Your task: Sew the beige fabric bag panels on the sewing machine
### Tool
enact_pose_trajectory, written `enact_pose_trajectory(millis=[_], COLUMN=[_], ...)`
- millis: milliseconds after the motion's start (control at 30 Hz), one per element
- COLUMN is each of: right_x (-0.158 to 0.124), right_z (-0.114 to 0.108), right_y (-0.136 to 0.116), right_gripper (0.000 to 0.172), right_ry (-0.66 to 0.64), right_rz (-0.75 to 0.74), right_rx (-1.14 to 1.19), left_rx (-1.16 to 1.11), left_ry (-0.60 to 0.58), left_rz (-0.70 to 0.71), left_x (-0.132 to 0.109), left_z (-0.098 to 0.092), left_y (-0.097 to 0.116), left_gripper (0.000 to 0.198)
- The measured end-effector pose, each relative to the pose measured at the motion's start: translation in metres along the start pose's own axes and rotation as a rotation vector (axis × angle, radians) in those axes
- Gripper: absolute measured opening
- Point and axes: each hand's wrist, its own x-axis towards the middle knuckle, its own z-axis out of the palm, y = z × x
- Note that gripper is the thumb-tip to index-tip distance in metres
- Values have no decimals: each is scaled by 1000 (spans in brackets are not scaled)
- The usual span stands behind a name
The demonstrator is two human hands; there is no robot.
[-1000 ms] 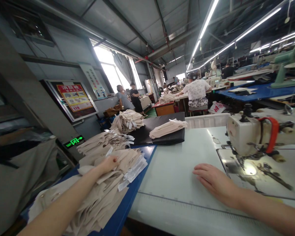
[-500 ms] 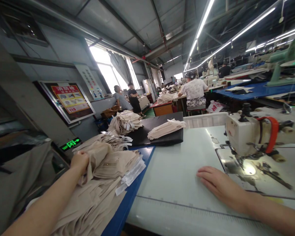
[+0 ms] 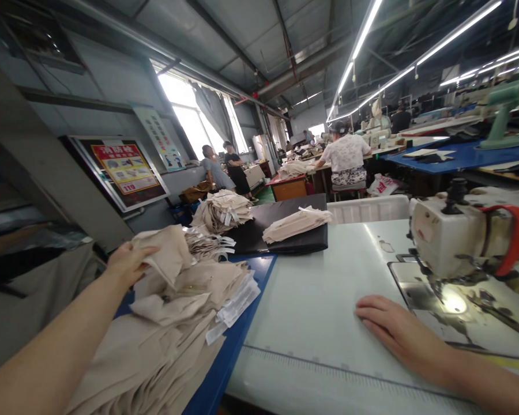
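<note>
My left hand (image 3: 128, 262) pinches the edge of a beige fabric piece (image 3: 169, 253), thumb on one side and fingers on the other. That piece is raised over a pile of beige cut pieces (image 3: 155, 351), which lies on a blue board (image 3: 251, 323). White label strips (image 3: 236, 302) stick out along the pile's right side. My right hand (image 3: 393, 325) lies flat on the pale sewing table (image 3: 303, 305), fingers stretched out and holding nothing. Just right of it stands a sewing machine (image 3: 450, 236), its lamp lighting the needle plate.
Behind the pile, a bundled heap of beige pieces (image 3: 222, 212) and a flat stack (image 3: 296, 223) rest on a black folder-like sheet (image 3: 281, 245). A ruler strip (image 3: 328, 370) runs along the table's front. A seated co-worker (image 3: 346, 155) and two standing people are farther back.
My left hand has lifted the fabric piece and turned it up and leftward, spreading it flatter. My right hand still rests on the table; the view has shifted slightly.
</note>
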Motion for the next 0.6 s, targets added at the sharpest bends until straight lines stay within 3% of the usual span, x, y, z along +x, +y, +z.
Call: enact_pose_trajectory(millis=[100,167,267,333,433,533,600], right_x=[-1,0,1,1,3,6,6], right_z=[1,1,-4,-9,-20,-24,-24], right_y=[1,1,-1,-9,-36,-64,-70], right_gripper=[38,40,39,38,38,38,38], right_ry=[6,-2,-18,-22,-29,-132,-228], right_rz=[0,-3,4,7,18,116,309], right_rx=[3,5,29,70,204,523,875], left_rx=[53,69,72,105,192,232,216], left_ry=[197,287,343,303,80,-321,-642], left_rz=[-36,13,171,338,615,794,882], left_x=[2,-5,-29,-57,-119,-200,-253], left_z=[-15,-25,-34,-33,-10,36,68], left_y=[14,29,61,83,115,140,152], left_gripper=[29,32,34,30,25,28,30])
